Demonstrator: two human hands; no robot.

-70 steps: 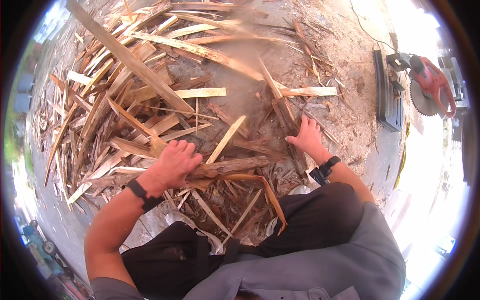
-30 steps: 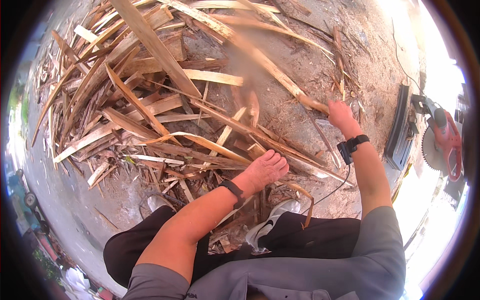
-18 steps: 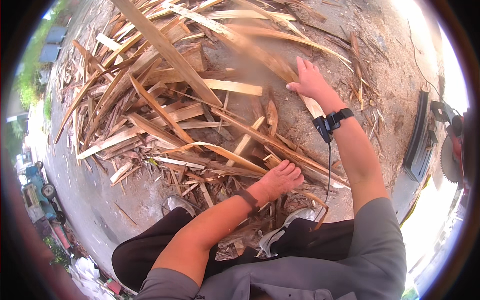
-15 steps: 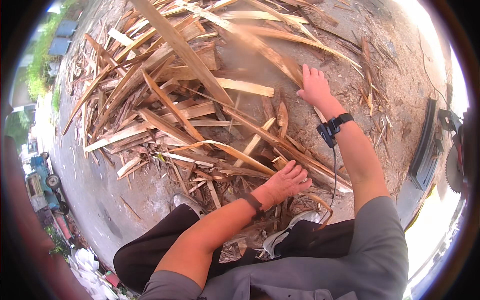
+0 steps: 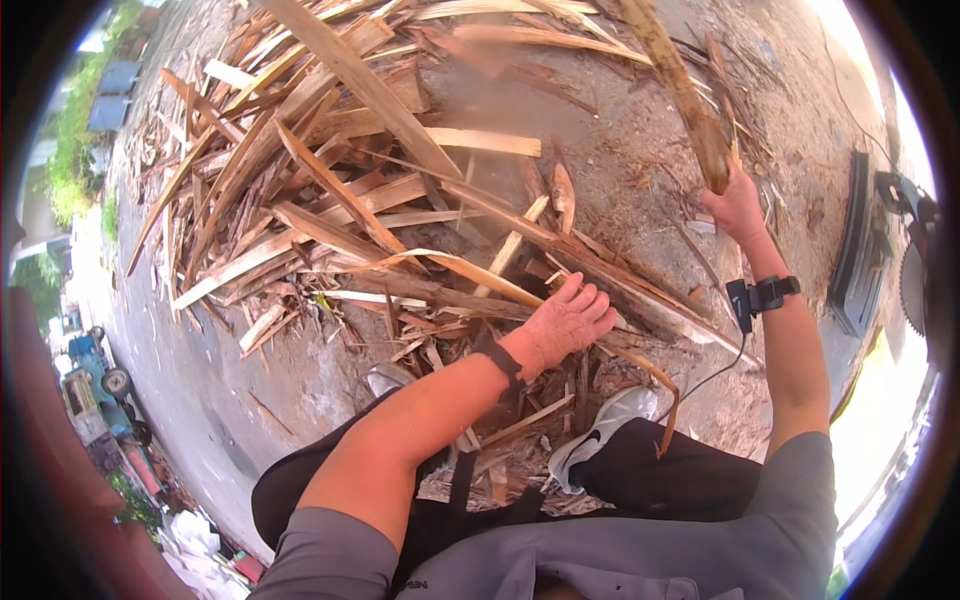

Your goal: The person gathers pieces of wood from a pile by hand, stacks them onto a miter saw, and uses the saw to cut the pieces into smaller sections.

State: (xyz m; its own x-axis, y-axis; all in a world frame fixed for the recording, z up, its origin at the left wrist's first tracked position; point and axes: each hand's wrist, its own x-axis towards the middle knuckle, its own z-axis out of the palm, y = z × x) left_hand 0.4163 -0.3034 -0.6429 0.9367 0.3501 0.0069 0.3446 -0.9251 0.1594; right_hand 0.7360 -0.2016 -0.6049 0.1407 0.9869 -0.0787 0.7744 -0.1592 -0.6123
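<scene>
My right hand [image 5: 737,207] is closed around the near end of a long, rough piece of split wood [image 5: 688,95]. That piece stretches up and away past the top edge. Lower and to the left, my left hand [image 5: 565,322] holds nothing that I can see; its loosely bent fingers lie over the near edge of the wood pile, and whether they touch it is hard to tell. Beneath and beside it are a curved pale strip [image 5: 470,272] and a long splintered plank [image 5: 610,262].
A large heap of split wood [image 5: 330,215] spreads ahead and to the left. My shoes [image 5: 610,430] stand among scraps at its near edge. To the right are a dark ridged object [image 5: 852,245] and a toothed circular blade [image 5: 913,290]. Bark bits litter the ground.
My right hand has moved right and closed on the long wood piece, which has swung from lying diagonally over the heap to the right. My left hand stays nearly in place, fingers slightly more bent.
</scene>
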